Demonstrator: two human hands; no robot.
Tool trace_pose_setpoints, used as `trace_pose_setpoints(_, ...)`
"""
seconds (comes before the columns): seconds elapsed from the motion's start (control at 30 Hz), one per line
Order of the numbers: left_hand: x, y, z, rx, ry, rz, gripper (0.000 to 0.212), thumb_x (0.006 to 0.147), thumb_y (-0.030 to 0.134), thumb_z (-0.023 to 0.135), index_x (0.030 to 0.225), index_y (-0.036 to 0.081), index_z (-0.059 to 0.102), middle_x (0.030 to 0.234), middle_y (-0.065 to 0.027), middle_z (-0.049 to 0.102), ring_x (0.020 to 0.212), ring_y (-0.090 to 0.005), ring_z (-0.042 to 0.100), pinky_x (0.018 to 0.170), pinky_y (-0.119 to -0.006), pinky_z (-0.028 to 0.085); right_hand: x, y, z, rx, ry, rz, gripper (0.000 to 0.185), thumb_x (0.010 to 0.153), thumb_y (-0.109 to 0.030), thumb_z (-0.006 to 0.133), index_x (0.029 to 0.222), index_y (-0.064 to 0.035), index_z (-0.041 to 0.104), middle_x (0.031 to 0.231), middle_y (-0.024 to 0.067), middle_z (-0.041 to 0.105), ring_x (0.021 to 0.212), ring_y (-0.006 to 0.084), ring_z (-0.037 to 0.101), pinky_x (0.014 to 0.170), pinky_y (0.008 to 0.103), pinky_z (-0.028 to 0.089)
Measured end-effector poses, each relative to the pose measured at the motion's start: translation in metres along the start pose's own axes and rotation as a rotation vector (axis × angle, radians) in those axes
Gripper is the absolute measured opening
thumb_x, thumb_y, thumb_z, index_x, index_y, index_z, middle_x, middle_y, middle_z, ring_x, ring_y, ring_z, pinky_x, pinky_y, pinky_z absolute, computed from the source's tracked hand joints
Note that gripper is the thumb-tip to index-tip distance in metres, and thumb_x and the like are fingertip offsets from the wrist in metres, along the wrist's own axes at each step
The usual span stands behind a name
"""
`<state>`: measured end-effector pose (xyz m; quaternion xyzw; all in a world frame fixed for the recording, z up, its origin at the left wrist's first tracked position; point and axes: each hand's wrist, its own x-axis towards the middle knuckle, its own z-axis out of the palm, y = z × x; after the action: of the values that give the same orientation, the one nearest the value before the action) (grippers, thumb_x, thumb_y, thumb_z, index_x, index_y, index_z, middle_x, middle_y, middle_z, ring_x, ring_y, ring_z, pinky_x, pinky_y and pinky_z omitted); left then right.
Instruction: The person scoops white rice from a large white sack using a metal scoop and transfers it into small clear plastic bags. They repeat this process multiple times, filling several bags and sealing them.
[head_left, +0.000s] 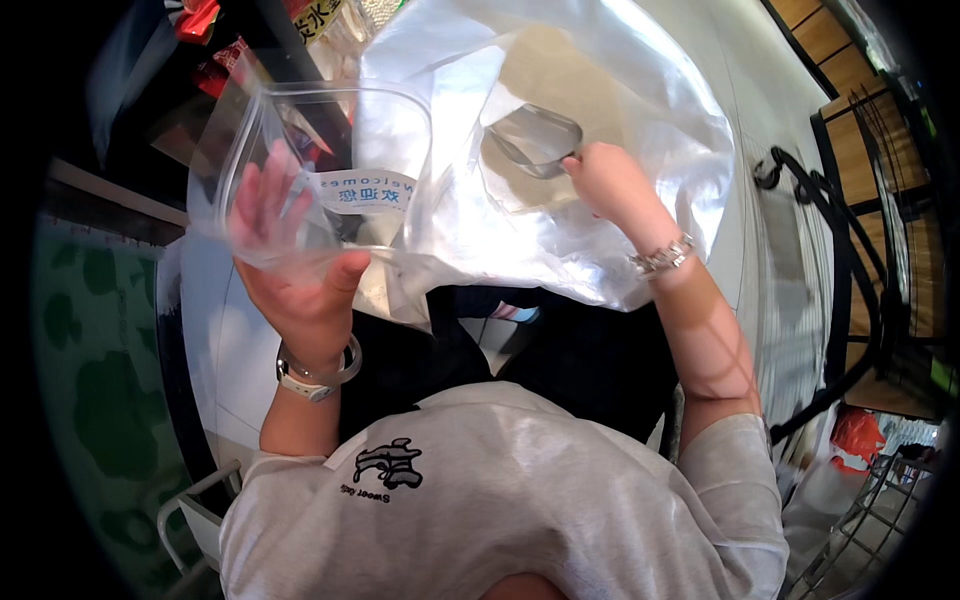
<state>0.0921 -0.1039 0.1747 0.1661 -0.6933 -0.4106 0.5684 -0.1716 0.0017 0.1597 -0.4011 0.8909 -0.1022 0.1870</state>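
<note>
My left hand (292, 247) supports a clear plastic bag (424, 180), its mouth spread wide. The fingers show through the plastic and the thumb is apart from them. A printed patch with writing is on the bag, and some pale contents show low in it. My right hand (611, 180) grips the handle of a shiny grey scoop (536, 139). The scoop is inside a large white sack (679, 112), over beige, fine-looking contents (555, 67). Whether the scoop carries anything is hard to tell. The sack stands open before my knees, right of the clear bag.
Packaged goods (330, 30) lie at the upper left, beside a dark shelf edge (300, 75). A black metal frame with a hooked end (847, 217) stands at right, near wood-faced shelving (870, 157). A wire basket (862, 525) and a red bag (859, 435) are at the lower right.
</note>
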Motion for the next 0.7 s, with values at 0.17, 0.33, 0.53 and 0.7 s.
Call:
trace_pose_setpoints(0.17, -0.003, -0.003, 0.002, 0.029, -0.008, 0.022, 0.1, 0.065, 0.047, 0.078, 0.137, 0.002, 0.024, 0.137, -0.0243, 0.037, 0.125, -0.0342, 0.04, 0.1, -0.046, 0.036, 0.044, 0.004, 0.049, 0.211, 0.038, 0.016, 0.034, 0.09, -0.026, 0.049, 0.087, 0.0035, 0.064, 0.089, 0.022, 0.064, 0.086, 0.037, 0.061, 0.076, 0.0424, 0.047)
trace_pose_setpoints(0.33, -0.001, -0.002, 0.003, 0.061, -0.02, 0.004, 0.099, 0.067, 0.049, 0.076, 0.137, 0.003, 0.024, 0.137, -0.0256, 0.036, 0.125, -0.0359, 0.04, 0.1, -0.048, 0.035, 0.06, -0.007, 0.063, 0.244, 0.092, 0.019, 0.036, 0.09, -0.029, 0.049, 0.091, 0.0035, 0.064, 0.095, 0.0225, 0.063, 0.092, 0.0365, 0.06, 0.08, 0.0419, 0.047)
trace_pose_setpoints(0.53, -0.001, -0.002, 0.001, 0.074, -0.029, -0.003, 0.099, 0.067, 0.048, 0.076, 0.137, 0.002, 0.024, 0.137, -0.0261, 0.036, 0.126, -0.0364, 0.039, 0.1, -0.048, 0.034, 0.067, 0.004, 0.07, 0.423, 0.064, 0.059, 0.037, 0.093, -0.028, 0.046, 0.098, 0.0059, 0.058, 0.079, 0.0156, 0.063, 0.063, 0.0221, 0.061, 0.062, 0.0339, 0.048)
trace_pose_setpoints(0.7, -0.001, -0.002, 0.002, 0.044, -0.032, -0.012, 0.1, 0.066, 0.049, 0.077, 0.137, 0.002, 0.024, 0.137, -0.0259, 0.036, 0.126, -0.0357, 0.039, 0.1, -0.047, 0.034, 0.053, 0.006, 0.076, 0.613, 0.185, 0.102, 0.036, 0.089, -0.027, 0.05, 0.094, 0.0073, 0.059, 0.093, 0.0273, 0.061, 0.09, 0.0394, 0.059, 0.079, 0.0421, 0.046)
